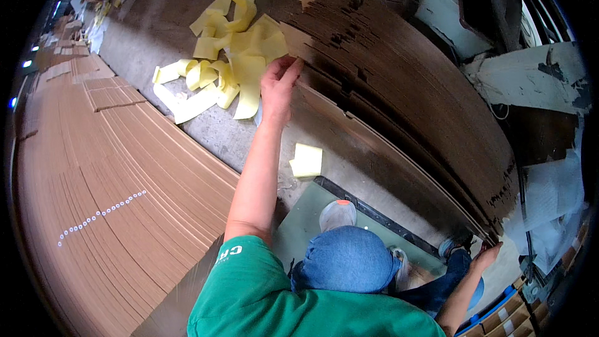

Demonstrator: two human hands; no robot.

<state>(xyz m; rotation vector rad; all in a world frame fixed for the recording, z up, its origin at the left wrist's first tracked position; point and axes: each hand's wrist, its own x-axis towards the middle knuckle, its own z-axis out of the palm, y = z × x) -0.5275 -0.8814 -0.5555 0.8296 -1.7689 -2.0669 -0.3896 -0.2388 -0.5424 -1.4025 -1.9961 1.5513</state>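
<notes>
1. I have the left grip (279, 86) closed on the near-left corner of a brown cardboard sheet (388, 140), thumb and fingers pinching its edge.
2. My right grip (485, 257) is at the same sheet's other end, low on the right; it appears closed on the corner, though it is small and shadowed there.
3. The sheet runs slantwise between both hands, along the near side of a dark brown cardboard stack (412, 68) with ragged edges.
4. Beyond my left grip, curled yellow strips (212, 78) lie heaped on the concrete floor (156, 37); a smaller yellow piece (308, 160) lies nearer.
5. To the left I see a broad, lighter cardboard stack (143, 162).
6. A grey shoe (337, 216) rests on a greenish board (306, 212).
</notes>
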